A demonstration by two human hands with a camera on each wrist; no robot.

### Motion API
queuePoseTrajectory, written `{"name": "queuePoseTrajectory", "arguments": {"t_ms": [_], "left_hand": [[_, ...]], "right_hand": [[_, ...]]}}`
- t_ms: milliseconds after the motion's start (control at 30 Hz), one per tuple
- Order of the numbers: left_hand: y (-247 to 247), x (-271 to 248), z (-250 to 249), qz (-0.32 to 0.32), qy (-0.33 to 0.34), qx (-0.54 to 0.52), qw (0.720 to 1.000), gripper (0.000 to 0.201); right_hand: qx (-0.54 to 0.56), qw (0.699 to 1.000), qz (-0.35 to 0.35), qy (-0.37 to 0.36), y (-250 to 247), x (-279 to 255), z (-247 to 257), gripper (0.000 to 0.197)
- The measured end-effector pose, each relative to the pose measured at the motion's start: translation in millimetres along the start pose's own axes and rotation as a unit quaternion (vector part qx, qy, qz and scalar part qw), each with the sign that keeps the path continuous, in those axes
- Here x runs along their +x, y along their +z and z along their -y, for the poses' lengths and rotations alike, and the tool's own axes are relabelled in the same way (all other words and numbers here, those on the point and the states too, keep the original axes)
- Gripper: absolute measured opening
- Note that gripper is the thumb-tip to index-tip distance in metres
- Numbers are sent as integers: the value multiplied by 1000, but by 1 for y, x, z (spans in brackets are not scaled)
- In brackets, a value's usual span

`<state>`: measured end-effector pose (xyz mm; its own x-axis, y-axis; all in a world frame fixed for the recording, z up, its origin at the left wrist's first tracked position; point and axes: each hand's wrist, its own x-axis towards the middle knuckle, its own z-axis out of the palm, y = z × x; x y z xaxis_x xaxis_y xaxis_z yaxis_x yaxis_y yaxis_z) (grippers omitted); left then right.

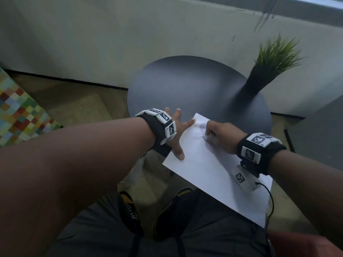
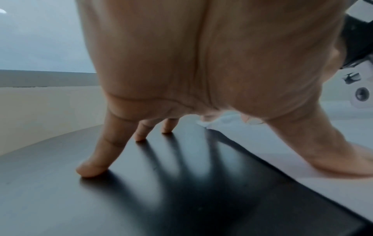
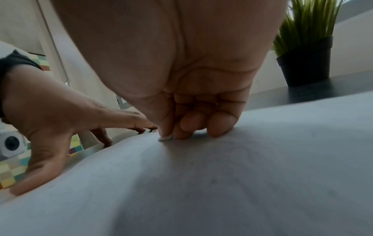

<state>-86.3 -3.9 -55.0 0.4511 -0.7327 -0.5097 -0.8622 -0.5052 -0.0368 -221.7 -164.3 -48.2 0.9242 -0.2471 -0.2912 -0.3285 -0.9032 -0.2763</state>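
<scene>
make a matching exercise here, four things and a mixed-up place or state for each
1 left hand
2 right hand
3 white rectangular sheet of paper
4 green grass plant in a black pot

a at the round dark table's far right
b fingers curled, on the sheet
c fingers spread, thumb on the sheet
d overhangs the table's near edge

Pairs: 1-c, 2-b, 3-d, 4-a

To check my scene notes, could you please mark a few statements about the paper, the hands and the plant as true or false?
1. The white paper sheet lies wholly on the round dark table. False: its near end overhangs the edge.
2. The left hand is spread, thumb on the sheet. True.
3. The right hand has curled fingers on the sheet. True.
4. The green plant in a black pot stands on the sheet. False: it stands on bare table, apart.
</scene>
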Motion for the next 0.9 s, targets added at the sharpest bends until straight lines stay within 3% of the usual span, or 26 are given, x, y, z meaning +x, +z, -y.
{"name": "queuePoseTrajectory", "arguments": {"t_ms": [167, 233, 333, 400, 433, 533, 600, 700, 767, 833, 900], "left_hand": [[1, 2, 1, 0, 8, -11, 1000, 139], [0, 3, 0, 8, 7, -3, 1000, 137], [-1, 3, 0, 19, 4, 7, 1000, 137], [0, 3, 1, 17, 7, 10, 1000, 137], [-1, 3, 1, 16, 9, 12, 1000, 136], [0, 4, 1, 15, 9, 14, 1000, 136], [1, 4, 1, 17, 4, 13, 1000, 137], [2, 5, 2, 17, 9, 14, 1000, 137], [0, 5, 2, 13, 16, 15, 1000, 136], [1, 4, 2, 7, 18, 16, 1000, 135], [2, 3, 2, 8, 16, 20, 1000, 136]], "right_hand": [[17, 1000, -4, 14, 0, -2, 1, 13], [-10, 1000, -8, -28, 3, -9, 8, 10], [-48, 985, 90, -140, 10, -29, 29, 2], [-51, 978, 118, -165, 6, -31, 31, 4], [-51, 983, 85, -154, 3, -26, 26, 5], [-19, 999, -27, -19, -8, -7, 5, 5], [-36, 998, -28, -35, 2, -8, 8, 8], [-36, 989, 58, -129, 16, -25, 31, 2], [-21, 994, 51, -96, 7, -20, 25, 2], [-10, 1000, -11, -11, -5, -8, 9, 4], [-18, 999, -35, -2, 0, -9, 8, 8]]}}
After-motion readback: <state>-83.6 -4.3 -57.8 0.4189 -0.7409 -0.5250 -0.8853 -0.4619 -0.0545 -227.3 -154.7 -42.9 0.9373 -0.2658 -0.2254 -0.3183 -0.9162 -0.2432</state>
